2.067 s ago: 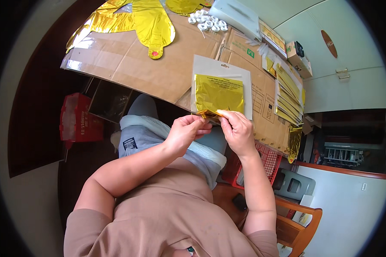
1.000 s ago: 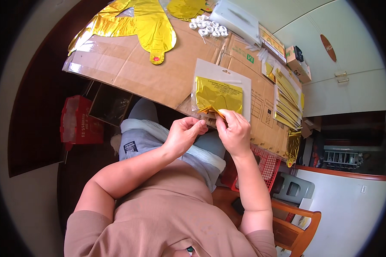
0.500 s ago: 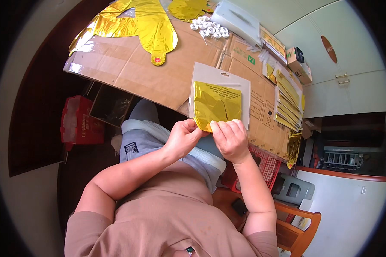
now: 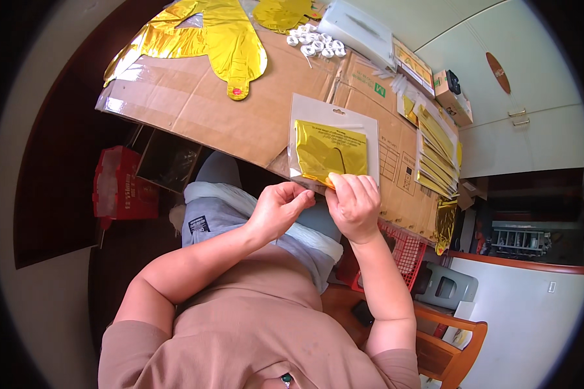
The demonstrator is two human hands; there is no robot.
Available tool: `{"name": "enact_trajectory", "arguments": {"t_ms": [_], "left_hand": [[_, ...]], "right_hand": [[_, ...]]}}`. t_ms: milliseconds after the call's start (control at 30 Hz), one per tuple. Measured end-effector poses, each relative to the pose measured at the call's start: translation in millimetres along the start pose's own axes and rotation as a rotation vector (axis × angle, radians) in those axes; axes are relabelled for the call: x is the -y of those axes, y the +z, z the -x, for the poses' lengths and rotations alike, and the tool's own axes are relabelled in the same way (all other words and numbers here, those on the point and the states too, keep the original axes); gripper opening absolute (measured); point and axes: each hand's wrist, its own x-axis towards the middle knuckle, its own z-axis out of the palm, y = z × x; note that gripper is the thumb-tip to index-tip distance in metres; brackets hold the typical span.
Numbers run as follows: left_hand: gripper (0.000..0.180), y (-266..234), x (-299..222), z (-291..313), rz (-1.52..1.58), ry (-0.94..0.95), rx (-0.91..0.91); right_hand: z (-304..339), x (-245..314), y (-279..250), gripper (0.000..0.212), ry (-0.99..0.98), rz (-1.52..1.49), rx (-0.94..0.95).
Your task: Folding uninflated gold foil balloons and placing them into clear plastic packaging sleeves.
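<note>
A folded gold foil balloon (image 4: 331,150) with dark print lies at the cardboard's near edge, over or inside a clear flat bag (image 4: 305,107) with a hang hole at its top; I cannot tell which. My right hand (image 4: 353,204) pinches the balloon's lower right edge between thumb and fingers, where a bit of yellow-orange foil shows. Just left of it, my left hand (image 4: 280,209) is closed with thumb and fingertips together, slightly below the bag's lower left edge. Whatever its fingertips hold, if anything, is hidden.
A cardboard-covered table (image 4: 240,123) bears a spread gold foil balloon (image 4: 233,48), white ribbon rolls (image 4: 315,42) and a clear plastic container (image 4: 357,29). Packed gold foil bags (image 4: 435,152) are stacked at the right. A red basket (image 4: 402,253) stands below, and a red box (image 4: 120,185) at left.
My left fingers have come away from the foil's lower left corner. The foil's lower edge sits a little higher, and my right hand has shifted slightly right, still pinching it.
</note>
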Motion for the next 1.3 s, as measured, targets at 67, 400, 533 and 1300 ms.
{"name": "enact_trajectory", "arguments": {"t_ms": [67, 400, 533, 1300], "left_hand": [[0.020, 1, -1, 1, 0.025, -0.003, 0.002], [0.018, -2, -11, 4, 0.019, -0.034, 0.031], [0.019, -3, -15, 6, 0.009, -0.054, 0.026], [0.024, -9, -8, -3, 0.065, -0.082, 0.107]], "right_hand": [[-2, 1, -2, 0.023, -0.081, 0.079, 0.021], [5, -4, -3, 0.041, -0.204, 0.009, 0.133], [11, -12, -18, 0.028, -0.243, 0.005, 0.144], [19, -19, -10, 0.027, -0.297, 0.131, 0.087]]}}
